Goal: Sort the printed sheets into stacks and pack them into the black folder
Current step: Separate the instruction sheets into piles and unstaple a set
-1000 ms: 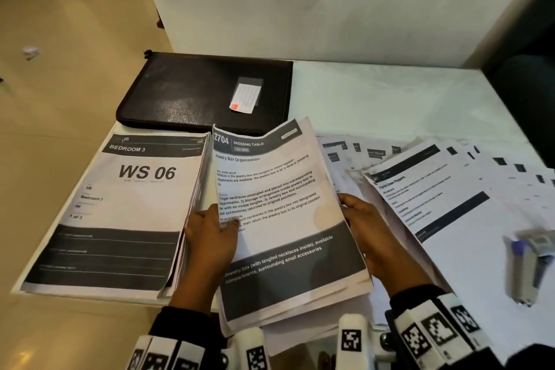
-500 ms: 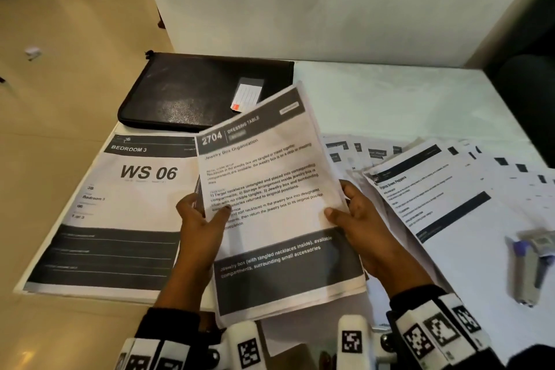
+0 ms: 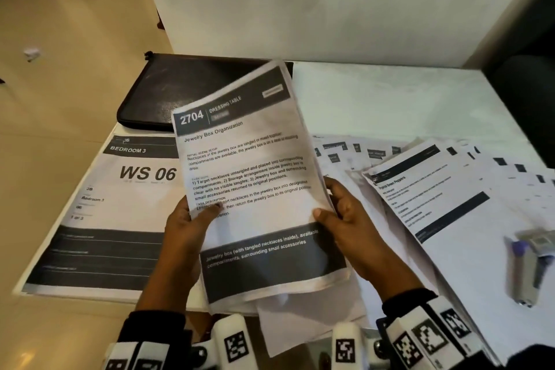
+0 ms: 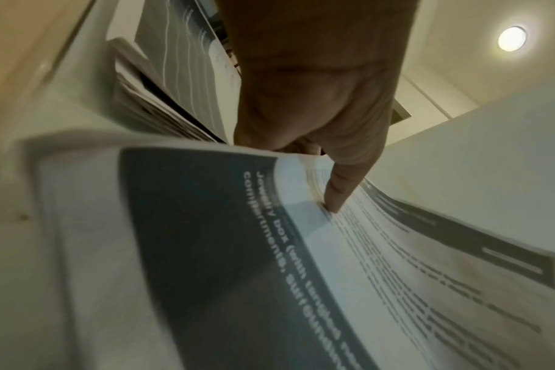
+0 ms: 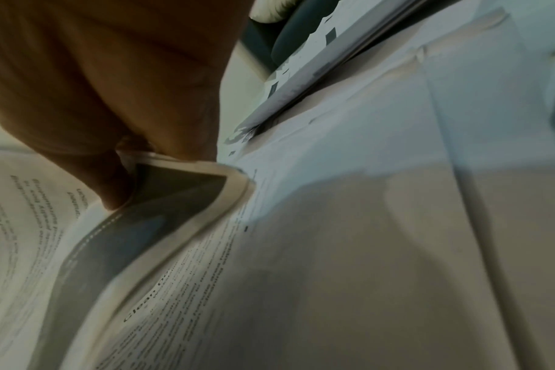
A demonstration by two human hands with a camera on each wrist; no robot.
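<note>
A stack of printed sheets [image 3: 255, 183], its top page headed "2704 Jewelry Box Organization", is held tilted up above the table. My left hand [image 3: 192, 222] pinches its left edge, thumb on the top page [image 4: 333, 250]. My right hand [image 3: 342, 216] grips the right edge [image 5: 187, 200], thumb on top and fingers underneath. The black folder [image 3: 168, 93] lies shut at the back left, partly hidden by the raised stack. A second stack topped "WS 06" [image 3: 120, 204] lies flat at the left. More sheets [image 3: 435, 189] are fanned out on the right.
A small grey and purple stapler-like device [image 3: 528, 267] rests on the fanned sheets at far right. The white table [image 3: 375, 99] meets a white wall behind. Its left edge drops to a tiled floor [image 3: 60, 69]. Loose sheets [image 3: 300, 324] lie beneath the lifted stack.
Both hands have lifted the "2704" stack off the table and tilted its top edge up and toward the folder. It now covers part of the folder.
</note>
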